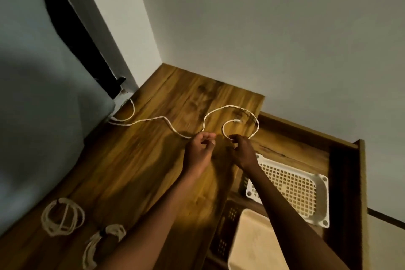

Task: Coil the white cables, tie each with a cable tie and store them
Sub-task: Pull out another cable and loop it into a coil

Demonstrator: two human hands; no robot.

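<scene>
A long white cable trails across the wooden table from the far left corner. My left hand pinches it where it arrives from the left. Beyond that hand the cable bends into a wide loop and comes back to my right hand, which grips it. A short curl ending in the cable's plug rises from my right hand. Two coiled white cables lie at the near left: a round coil and a bundle bound with a dark tie.
A white perforated basket sits in the open wooden drawer to the right, below table level. A beige container stands in front of it. A grey cushion presses against the table's left side. Walls close off the far edges.
</scene>
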